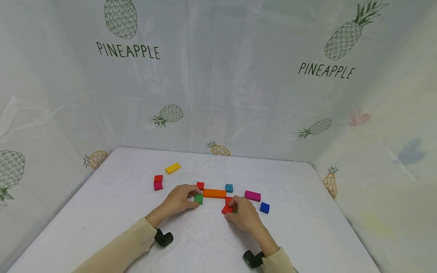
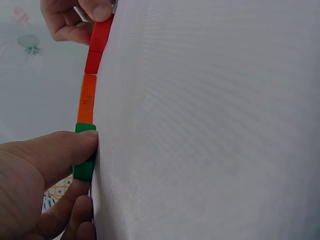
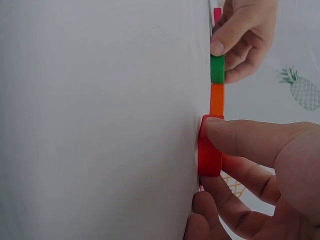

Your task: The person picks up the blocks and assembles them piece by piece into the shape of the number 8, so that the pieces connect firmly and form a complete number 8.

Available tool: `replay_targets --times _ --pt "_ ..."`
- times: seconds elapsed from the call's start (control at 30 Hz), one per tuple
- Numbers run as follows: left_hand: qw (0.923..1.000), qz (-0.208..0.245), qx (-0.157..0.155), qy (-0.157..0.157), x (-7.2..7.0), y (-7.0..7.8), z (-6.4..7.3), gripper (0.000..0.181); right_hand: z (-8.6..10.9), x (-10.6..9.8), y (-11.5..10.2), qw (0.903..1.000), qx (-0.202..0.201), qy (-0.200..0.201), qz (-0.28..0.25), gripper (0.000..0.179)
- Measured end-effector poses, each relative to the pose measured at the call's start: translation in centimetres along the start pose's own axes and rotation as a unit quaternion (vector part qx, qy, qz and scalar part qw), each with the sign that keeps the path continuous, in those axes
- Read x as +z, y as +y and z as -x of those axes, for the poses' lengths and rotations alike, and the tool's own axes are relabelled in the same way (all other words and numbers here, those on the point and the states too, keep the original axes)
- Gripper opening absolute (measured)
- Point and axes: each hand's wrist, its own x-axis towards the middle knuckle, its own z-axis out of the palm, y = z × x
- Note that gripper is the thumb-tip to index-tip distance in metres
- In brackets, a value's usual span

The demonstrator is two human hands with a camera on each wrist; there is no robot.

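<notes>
Two hands (image 1: 179, 198) (image 1: 245, 214), left pinching green block (image 1: 198, 199), right pinching red block (image 1: 227, 209)

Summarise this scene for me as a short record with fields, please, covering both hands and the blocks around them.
Left hand: pinches the green block
Right hand: pinches the near red block
Between hands: orange block, lying flat
Beyond, from left: far red block, teal block
Right side: magenta block, dark blue block
Left side: yellow block, left red block, pinkish-red block
Surface: white table
</notes>
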Motion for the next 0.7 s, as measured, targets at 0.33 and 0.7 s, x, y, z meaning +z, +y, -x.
replay_targets --times 0.33,0.7 --pt "1.0000 -0.003 -0.001 0.002 -0.04 -0.04 -0.07 0.029 -0.04 -0.05 0.00 1.0000 -0.009 -0.001 0.001 0.028" --pt "1.0000 0.000 -0.001 0.000 -0.19 -0.24 -0.08 0.031 -0.03 -0.10 0.03 0.9999 -0.012 -0.002 0.002 0.028"
